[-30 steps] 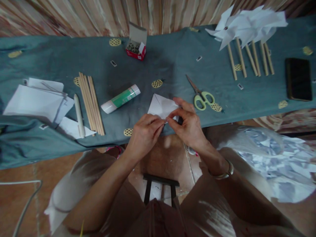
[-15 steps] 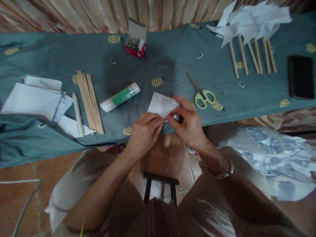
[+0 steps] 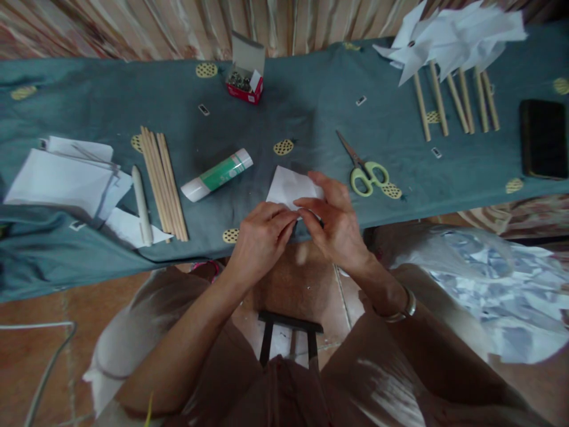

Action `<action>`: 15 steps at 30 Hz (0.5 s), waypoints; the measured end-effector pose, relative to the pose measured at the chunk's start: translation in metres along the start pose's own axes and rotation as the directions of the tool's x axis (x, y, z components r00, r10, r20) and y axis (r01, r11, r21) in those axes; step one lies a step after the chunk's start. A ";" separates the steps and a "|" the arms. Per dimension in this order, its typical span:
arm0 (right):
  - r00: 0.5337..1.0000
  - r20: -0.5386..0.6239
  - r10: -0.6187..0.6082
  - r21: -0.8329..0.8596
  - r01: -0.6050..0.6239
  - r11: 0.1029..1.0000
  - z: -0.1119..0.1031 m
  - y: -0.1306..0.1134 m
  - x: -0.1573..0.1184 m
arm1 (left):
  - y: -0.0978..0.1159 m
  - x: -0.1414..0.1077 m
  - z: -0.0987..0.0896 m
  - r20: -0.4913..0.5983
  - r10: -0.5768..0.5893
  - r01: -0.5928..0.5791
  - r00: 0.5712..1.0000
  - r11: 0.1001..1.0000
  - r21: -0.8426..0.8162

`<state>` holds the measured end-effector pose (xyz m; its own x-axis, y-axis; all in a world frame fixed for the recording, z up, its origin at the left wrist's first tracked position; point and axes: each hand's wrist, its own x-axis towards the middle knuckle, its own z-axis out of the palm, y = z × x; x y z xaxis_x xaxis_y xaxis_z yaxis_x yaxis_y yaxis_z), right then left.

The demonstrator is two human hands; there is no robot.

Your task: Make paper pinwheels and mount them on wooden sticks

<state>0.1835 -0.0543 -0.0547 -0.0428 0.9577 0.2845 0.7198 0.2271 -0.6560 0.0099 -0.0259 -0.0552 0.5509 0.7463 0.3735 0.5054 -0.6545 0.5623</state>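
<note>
A small white sheet of paper (image 3: pixel 288 185) lies at the table's near edge, its lower part hidden under my fingers. My left hand (image 3: pixel 263 236) is closed on its near edge, thumb and fingers pinched together. Close against it, my right hand (image 3: pixel 331 216) pinches the paper's near right part, thumb and forefinger almost touching the left fingertips. To the right lie scissors (image 3: pixel 368 177) with light green handles, blades pointing away. A green and white glue stick (image 3: pixel 217 175) rests to the left of the paper.
Wooden sticks (image 3: pixel 162 184), a white pen-like tool (image 3: pixel 142 207) and stacked paper sheets (image 3: pixel 60 181) lie left. A red box of small metal pieces (image 3: pixel 245 83) stands behind. Paper pinwheels on sticks (image 3: pixel 457 44) and a phone (image 3: pixel 543 139) are right. A plastic bag of paper scraps (image 3: pixel 502 290) sits below.
My right fingers have shifted slightly left and up over the paper, the thumb now nearer the left fingertips. The crease visible on the paper before shows less. My left hand has stayed in place.
</note>
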 end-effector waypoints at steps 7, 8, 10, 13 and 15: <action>0.999 0.037 -0.015 -0.083 0.018 0.996 0.003 -0.001 -0.004 | 0.000 0.000 0.000 0.001 0.007 -0.007 1.000 1.000 0.011; 0.999 0.042 -0.015 -0.103 0.020 0.994 0.004 -0.002 -0.006 | 0.000 0.000 0.000 -0.004 0.012 -0.012 1.000 1.000 0.014; 0.998 0.053 -0.018 -0.135 0.025 0.991 0.006 -0.002 -0.008 | 0.000 0.000 0.000 -0.013 0.024 -0.023 1.000 1.000 0.018; 0.997 0.061 -0.040 -0.172 0.050 0.984 0.010 -0.001 -0.011 | 0.000 0.000 0.000 -0.012 0.022 -0.021 1.000 1.000 0.021; 0.997 0.040 -0.066 -0.190 0.073 0.979 0.013 -0.001 -0.012 | 0.000 -0.001 0.001 -0.006 0.004 -0.004 1.000 1.000 0.015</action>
<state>0.1744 -0.0638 -0.0669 -0.1183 0.9468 0.2992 0.8334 0.2585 -0.4884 0.0101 -0.0264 -0.0561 0.5492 0.7441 0.3803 0.5131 -0.6595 0.5493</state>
